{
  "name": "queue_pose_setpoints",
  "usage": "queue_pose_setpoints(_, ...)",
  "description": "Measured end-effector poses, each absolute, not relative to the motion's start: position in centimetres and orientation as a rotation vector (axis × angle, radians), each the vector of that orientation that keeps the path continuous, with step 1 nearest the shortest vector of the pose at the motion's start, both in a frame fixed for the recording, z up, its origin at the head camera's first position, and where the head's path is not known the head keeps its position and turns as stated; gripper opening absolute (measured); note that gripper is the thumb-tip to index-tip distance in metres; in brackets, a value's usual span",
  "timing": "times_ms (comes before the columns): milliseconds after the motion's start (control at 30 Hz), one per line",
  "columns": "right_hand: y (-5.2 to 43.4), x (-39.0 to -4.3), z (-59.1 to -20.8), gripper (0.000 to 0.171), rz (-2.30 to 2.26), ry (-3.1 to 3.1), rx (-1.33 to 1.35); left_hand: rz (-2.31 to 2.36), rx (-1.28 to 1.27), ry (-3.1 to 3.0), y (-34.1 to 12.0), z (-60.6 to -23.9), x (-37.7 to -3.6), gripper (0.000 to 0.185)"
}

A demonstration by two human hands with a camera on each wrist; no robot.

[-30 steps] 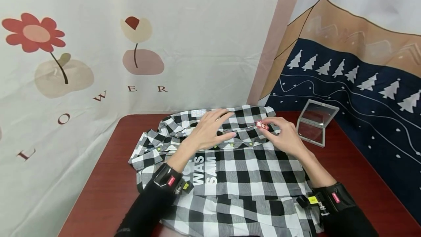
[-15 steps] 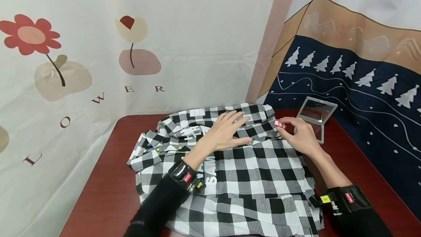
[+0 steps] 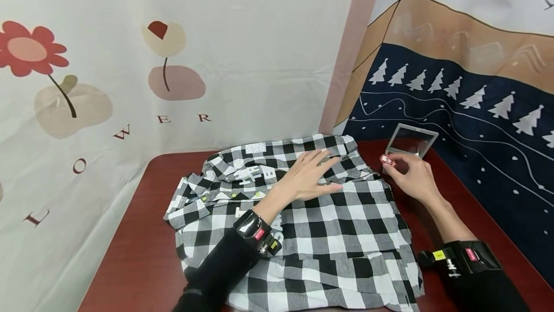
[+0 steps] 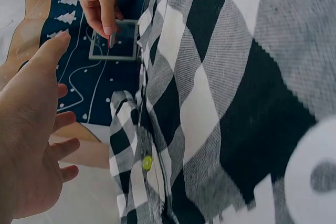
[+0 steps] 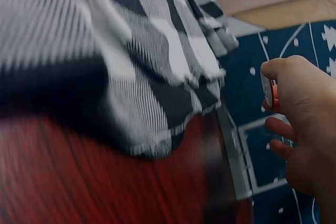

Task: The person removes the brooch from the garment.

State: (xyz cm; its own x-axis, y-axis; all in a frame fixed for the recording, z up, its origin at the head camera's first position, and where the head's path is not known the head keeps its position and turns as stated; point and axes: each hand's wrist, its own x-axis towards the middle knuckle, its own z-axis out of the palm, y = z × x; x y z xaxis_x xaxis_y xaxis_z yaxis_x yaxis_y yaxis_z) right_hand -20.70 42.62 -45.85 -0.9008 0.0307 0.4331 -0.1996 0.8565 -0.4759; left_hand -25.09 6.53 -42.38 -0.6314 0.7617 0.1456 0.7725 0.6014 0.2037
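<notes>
A black-and-white checked shirt [image 3: 329, 235] lies spread on the dark red table [image 3: 143, 235], collar at the far side. My left hand [image 3: 331, 172] rests flat on it near the collar, fingers straight; in the left wrist view the left hand [image 4: 37, 124] shows spread fingers beside the shirt [image 4: 210, 103] and a yellow button [image 4: 147, 162]. My right hand [image 3: 393, 164] is off the shirt's right edge and pinches a small red object [image 3: 386, 159] between thumb and forefinger. In the right wrist view the right hand [image 5: 273, 95] holds the red object [image 5: 269, 92] above the hinged case.
An open, hinged mirror-like case [image 3: 409, 141] stands at the table's far right, just behind my right hand; the case [image 5: 252, 156] also shows beside the shirt's edge [image 5: 157, 77]. Printed cloth backdrops hang close behind and to the right. Bare table shows left of the shirt.
My right hand has carried the red object rightward, from over the collar to beyond the shirt's edge near the case. My left hand has stayed flat on the shirt.
</notes>
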Motion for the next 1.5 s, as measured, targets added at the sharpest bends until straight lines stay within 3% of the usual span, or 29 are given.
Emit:
queue_pose_setpoints(267,44.9,-20.7,-46.4,0.031,0.681,-2.619,-0.017,-0.377,-1.372,-2.742,7.7,-42.6,-24.6,0.082)
queue_pose_setpoints(767,46.5,-21.4,-47.8,0.048,0.665,-2.728,-0.178,-0.437,-1.427,-2.721,8.1,-43.3,-24.2,0.08)
queue_pose_setpoints(1500,46.1,-22.1,-48.0,0.04,0.614,-2.735,-0.161,-0.405,-1.428,-2.721,7.9,-43.3,-24.1,0.078)
